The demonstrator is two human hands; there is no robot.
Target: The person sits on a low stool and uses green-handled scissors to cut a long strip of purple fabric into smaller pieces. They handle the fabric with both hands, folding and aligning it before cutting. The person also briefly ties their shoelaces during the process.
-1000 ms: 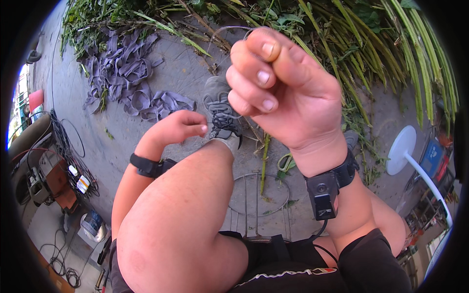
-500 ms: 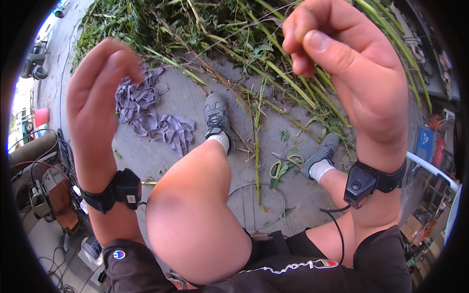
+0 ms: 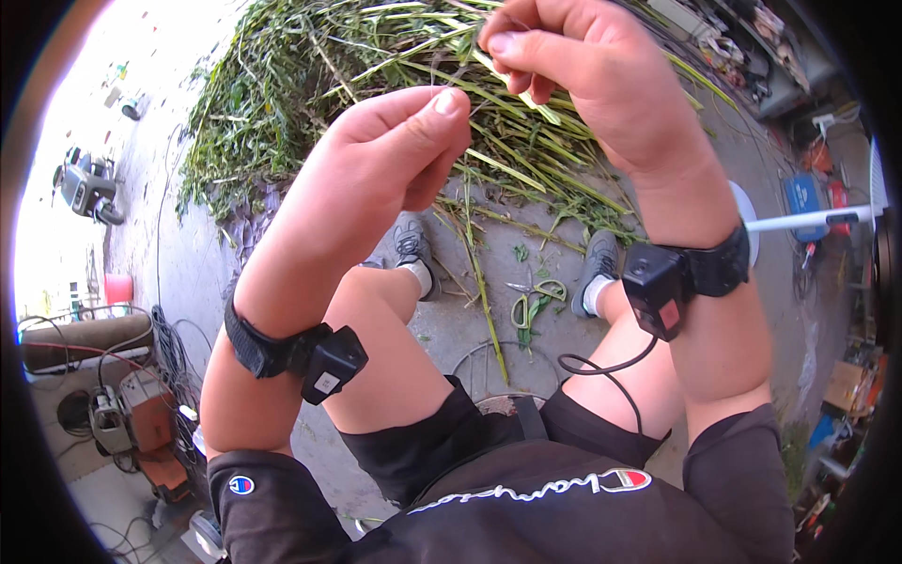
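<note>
1. The right hand (image 3: 583, 56) is up high, with its thumb and pointing finger bent toward each other. It is in front of the plant pile. I cannot tell if it has something in it.
2. The left hand (image 3: 385, 150) is a bit lower, with its thumb laid by its bent first finger. I cannot tell if this one holds a thing – what is at the tips is too small to see. The two hands are near each other but apart.
3. Each arm has a black strap with a little black box on it: a left box (image 3: 335, 364) and a right box (image 3: 652, 287). A black wire loops from the right one.
4. Below are a black shirt (image 3: 554, 526) and black shorts (image 3: 399, 446). The bare knees are spread wide.
5. On the gray floor (image 3: 376, 404), between the legs, lie a long green stem (image 3: 481, 301) and scissors (image 3: 533, 289) with green handles, opened a little. Leaves lie beside the scissors.
6. A gray left shoe (image 3: 411, 246) and a gray right shoe (image 3: 598, 263) stand on both sides of them.
7. Past the shoes is the big pile of green plants (image 3: 526, 155) – long stems and lots of leaves.
8. Far to the left is a red bucket (image 3: 118, 289).
</note>
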